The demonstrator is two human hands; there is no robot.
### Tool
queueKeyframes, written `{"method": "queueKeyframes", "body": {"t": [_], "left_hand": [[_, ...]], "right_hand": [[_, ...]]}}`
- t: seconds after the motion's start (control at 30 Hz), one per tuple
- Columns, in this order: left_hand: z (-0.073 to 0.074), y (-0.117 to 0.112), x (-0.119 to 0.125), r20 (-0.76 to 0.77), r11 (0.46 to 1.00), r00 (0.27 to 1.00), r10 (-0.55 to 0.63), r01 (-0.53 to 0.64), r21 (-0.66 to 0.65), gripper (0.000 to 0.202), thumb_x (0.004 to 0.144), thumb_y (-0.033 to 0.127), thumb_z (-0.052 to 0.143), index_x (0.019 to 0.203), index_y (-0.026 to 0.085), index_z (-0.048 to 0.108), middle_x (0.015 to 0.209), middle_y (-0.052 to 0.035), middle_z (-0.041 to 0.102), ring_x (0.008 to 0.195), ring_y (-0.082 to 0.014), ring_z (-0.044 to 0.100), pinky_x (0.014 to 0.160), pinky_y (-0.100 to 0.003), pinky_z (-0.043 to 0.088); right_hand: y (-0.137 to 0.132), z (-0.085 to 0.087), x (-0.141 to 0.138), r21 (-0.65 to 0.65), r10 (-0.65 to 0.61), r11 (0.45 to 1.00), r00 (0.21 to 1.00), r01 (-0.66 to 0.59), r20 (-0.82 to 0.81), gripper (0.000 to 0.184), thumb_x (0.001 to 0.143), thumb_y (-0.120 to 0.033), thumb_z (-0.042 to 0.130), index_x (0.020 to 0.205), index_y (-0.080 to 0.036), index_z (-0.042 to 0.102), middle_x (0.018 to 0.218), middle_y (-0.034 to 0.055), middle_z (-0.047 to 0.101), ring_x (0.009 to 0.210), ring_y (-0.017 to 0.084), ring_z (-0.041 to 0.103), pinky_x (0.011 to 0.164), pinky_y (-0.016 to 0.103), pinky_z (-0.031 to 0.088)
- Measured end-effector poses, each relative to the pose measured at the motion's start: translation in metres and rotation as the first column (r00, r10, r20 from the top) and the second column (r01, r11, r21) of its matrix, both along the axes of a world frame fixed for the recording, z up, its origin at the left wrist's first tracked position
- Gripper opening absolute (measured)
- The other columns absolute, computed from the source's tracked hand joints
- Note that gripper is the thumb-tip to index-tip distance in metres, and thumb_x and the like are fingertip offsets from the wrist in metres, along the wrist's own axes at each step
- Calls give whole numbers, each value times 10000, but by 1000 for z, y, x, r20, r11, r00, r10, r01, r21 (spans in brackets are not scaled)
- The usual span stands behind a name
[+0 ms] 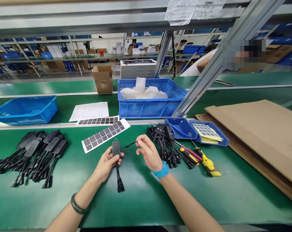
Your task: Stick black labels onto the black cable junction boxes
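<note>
My left hand point(107, 163) is closed around a small black controller box point(116, 149), held upright with a metal loop at its top and two short plug-ended cables hanging below. To its right, my right hand point(148, 151) pinches a thin black label point(130, 144), seen nearly edge-on and apart from the box. Beyond the hands lies a white sheet of black labels point(104, 135), with another label sheet point(97, 120) behind it. A heap of black cabled boxes point(164, 141) sits just past my right hand. A larger pile of similar boxes point(36, 151) lies at the left.
Blue bins stand along the back: a shallow one point(25, 111) at left, a large one point(148, 108) with white material. Small blue trays point(182, 127), screwdrivers point(189, 154) and a yellow-black tool point(208, 164) are at right, beside stacked cardboard point(262, 129). A metal post point(204, 74) slants upward.
</note>
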State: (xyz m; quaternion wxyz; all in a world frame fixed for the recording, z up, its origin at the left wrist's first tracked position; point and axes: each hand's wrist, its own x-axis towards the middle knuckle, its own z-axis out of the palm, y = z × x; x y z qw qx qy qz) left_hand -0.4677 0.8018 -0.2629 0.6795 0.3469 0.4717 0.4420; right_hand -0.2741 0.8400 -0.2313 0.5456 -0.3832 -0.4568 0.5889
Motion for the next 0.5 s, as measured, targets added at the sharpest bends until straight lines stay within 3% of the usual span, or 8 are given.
{"method": "queueKeyframes", "body": {"t": [0.17, 0.3, 0.5], "left_hand": [[6, -11, 6, 97, 989, 991, -87, 97, -107, 763, 670, 325, 865, 1305, 143, 485, 1092, -169, 722, 851, -212, 706, 856, -371, 542], [8, -17, 4, 120, 977, 979, -167, 180, -114, 718, 709, 287, 841, 1324, 149, 497, 1099, -168, 724, 966, -277, 716, 916, -414, 535], [8, -23, 4, 155, 963, 963, -222, 241, -118, 653, 767, 260, 801, 1340, 170, 501, 1143, -165, 719, 1020, -303, 712, 926, -437, 547]], "right_hand": [[-3, -10, -1, -15, 36, 999, 998, -36, 44, 278, 823, -467, 687, 791, -223, 558, 718, -39, 452, 561, 89, 431, 436, 187, 422], [-6, -16, -4, -30, 86, 996, 984, -82, 157, 268, 837, -448, 688, 801, -199, 594, 676, -49, 511, 440, 53, 435, 392, 192, 367], [-11, -17, -9, -63, 119, 992, 968, -107, 223, 252, 808, -418, 713, 778, -183, 627, 680, -19, 582, 465, 68, 454, 373, 191, 373]]}}
